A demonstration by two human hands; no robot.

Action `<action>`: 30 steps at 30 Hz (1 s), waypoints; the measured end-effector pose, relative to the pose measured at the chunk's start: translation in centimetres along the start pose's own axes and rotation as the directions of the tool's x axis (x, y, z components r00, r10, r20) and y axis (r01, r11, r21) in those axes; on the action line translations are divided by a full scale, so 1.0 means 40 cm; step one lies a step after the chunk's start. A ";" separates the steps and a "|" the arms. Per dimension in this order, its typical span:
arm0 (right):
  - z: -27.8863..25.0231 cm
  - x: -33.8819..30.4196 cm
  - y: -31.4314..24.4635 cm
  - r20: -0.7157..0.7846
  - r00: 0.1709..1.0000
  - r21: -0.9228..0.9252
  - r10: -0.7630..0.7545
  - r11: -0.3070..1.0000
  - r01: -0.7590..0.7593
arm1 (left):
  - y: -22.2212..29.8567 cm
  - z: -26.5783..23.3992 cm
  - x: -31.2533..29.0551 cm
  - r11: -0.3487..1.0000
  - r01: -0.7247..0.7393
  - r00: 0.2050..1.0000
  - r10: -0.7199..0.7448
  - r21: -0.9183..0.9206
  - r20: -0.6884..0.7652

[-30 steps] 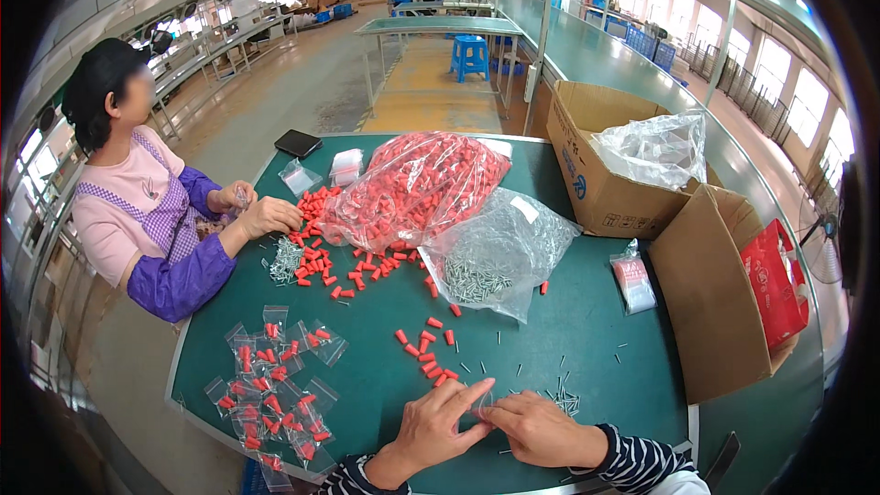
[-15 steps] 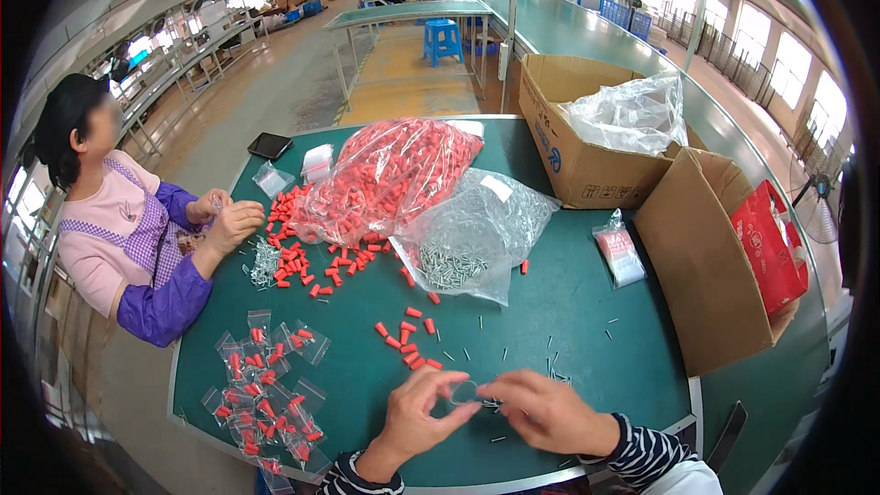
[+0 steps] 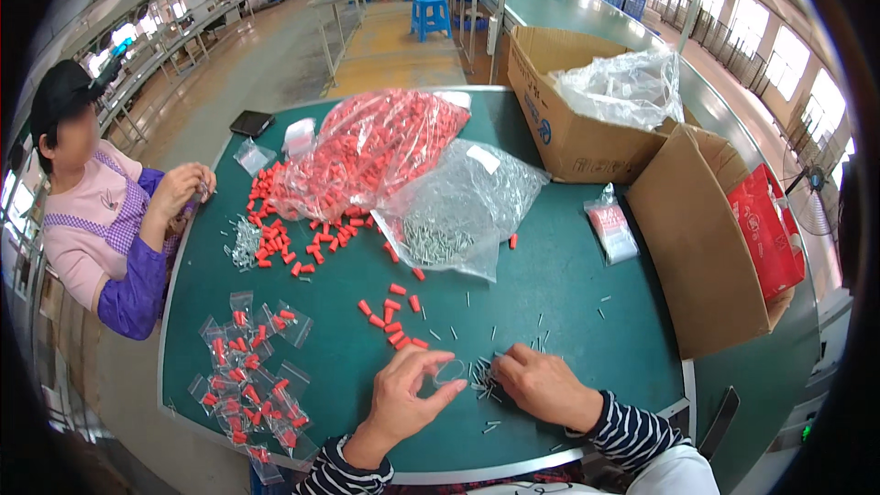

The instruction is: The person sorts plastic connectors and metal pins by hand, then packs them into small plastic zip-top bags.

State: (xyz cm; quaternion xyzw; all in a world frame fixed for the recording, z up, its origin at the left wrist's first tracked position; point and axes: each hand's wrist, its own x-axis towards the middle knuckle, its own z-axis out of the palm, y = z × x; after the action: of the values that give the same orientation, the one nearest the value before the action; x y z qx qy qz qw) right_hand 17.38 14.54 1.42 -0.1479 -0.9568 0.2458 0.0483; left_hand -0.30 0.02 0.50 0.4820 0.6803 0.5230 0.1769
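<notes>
My left hand point(image 3: 403, 399) pinches a small clear plastic bag point(image 3: 450, 372), its mouth held rounded between thumb and forefinger. To its right, my right hand point(image 3: 550, 390) reaches down at a small heap of screws point(image 3: 483, 379). Its fingers are drawn together at the heap's edge, and whatever lies between their tips is hidden. Just beyond my left hand is a loose group of red plastic plugs point(image 3: 392, 316). On the left lie several filled zip bags point(image 3: 249, 362) with red plugs and screws inside.
A big bag of red plugs point(image 3: 376, 147) and a clear bag of screws point(image 3: 440, 243) lie mid-table. Cardboard boxes point(image 3: 587, 168) point(image 3: 687, 257) stand right, near a packet of zip bags point(image 3: 610, 229). A co-worker point(image 3: 101, 211) sits left, beside loose plugs and screws.
My right hand has moved from beside the small bag's mouth to the screw heap. My left hand keeps hold of the bag. The view has shifted, and the co-worker's head has turned.
</notes>
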 end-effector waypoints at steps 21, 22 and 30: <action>-0.032 0.029 0.024 0.172 0.902 0.889 0.395 0.332 -0.315 | -0.004 0.004 -0.002 0.995 0.043 0.999 -0.040 -0.085 0.036; -0.031 0.027 0.027 0.156 0.912 0.872 0.379 0.381 -0.307 | -0.006 0.005 -0.003 0.994 0.048 0.998 -0.044 -0.097 0.045; -0.029 0.030 0.020 -0.007 0.948 0.763 0.319 0.614 -0.201 | 0.002 0.001 0.000 0.994 0.060 0.997 -0.056 -0.094 0.047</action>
State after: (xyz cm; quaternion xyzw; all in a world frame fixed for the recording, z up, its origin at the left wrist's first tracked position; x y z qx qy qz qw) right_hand 16.63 16.09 2.06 -0.2688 -0.7300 0.6133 0.1368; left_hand -0.24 0.04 0.57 0.4644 0.6641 0.5389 0.2298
